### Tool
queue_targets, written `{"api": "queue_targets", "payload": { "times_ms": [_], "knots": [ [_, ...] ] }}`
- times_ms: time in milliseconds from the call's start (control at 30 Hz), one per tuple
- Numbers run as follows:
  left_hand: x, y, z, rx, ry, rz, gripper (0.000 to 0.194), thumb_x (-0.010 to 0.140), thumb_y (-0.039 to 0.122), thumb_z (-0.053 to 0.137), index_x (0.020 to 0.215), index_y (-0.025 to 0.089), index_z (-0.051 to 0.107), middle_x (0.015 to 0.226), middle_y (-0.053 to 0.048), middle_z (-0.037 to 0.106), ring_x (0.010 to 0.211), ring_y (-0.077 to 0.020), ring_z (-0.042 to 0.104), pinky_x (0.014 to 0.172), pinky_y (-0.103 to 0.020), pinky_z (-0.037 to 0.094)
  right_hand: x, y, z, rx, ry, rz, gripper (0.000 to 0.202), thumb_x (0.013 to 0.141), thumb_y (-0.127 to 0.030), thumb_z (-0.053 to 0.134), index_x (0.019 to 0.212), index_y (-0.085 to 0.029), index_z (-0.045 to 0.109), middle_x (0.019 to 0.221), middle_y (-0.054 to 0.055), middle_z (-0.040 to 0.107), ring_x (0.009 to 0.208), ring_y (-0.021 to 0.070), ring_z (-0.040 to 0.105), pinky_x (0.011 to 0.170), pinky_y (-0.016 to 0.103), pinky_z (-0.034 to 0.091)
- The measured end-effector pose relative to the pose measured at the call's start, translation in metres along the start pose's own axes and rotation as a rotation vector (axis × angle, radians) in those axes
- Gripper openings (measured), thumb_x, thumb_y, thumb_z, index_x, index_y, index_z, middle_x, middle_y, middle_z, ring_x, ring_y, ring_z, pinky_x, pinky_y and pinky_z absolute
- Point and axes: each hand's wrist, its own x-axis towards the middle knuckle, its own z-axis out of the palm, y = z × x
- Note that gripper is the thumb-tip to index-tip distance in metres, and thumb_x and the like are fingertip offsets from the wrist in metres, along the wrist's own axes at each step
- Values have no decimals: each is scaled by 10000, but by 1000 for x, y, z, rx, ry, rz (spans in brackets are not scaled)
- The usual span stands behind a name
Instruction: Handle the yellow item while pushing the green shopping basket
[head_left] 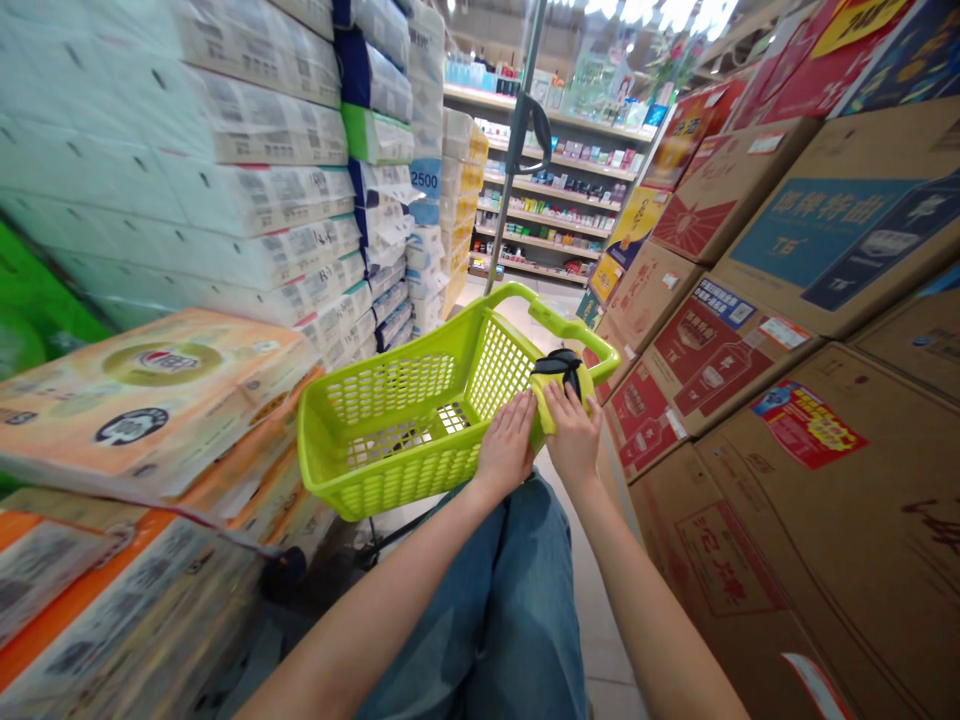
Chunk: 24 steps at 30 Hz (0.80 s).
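Note:
A lime-green shopping basket (pixel 397 480) with perforated sides stands tilted in front of my knees, its handle (pixel 559 320) raised at the far right end. My left hand (pixel 508 440) holds the near right corner of its rim, fingers straight and close together, thumb hidden. Just to the right, my right hand (pixel 574 425) grips a bunched yellow cloth (pixel 546 385) with black parts, pressed against the basket's end below the handle. The two hands almost touch. Nothing shows inside the basket except its slotted floor.
Wrapped paper packs (pixel 277 180) are stacked high on the left, above orange cartons (pixel 202 370). Brown and red cardboard boxes (pixel 795 420) form a wall close on the right. A metal pole (pixel 517 140) and stocked shelves (pixel 570 190) stand ahead.

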Motion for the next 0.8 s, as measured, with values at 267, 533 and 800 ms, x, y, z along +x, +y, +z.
{"api": "queue_targets", "payload": {
  "times_ms": [267,533,800],
  "knots": [
    [1,1,-2,14,-7,-10,889,768,169,496,1568,94,116,1659,-81,180,1539,-199,109,1256,-385,164,39,92,-21,-9,-26,86,570,801,-68,472,1325,-264,587,1413,29,600,1361,216,501,1117,452,255],
    [0,2,-1,10,4,-10,917,758,171,507,1573,103,93,1656,-83,190,1539,-205,110,1256,-396,165,32,47,-2,-54,17,213,700,730,-44,468,1407,-213,522,1476,84,533,1394,279,447,1109,488,267],
    [0,0,-3,7,6,-3,847,787,179,498,1558,83,163,1651,-90,208,1535,-208,137,1258,-384,158,2,28,-10,11,-31,-92,625,805,-49,460,1389,-255,539,1431,42,581,1359,224,499,1159,463,205]
  ]
}}
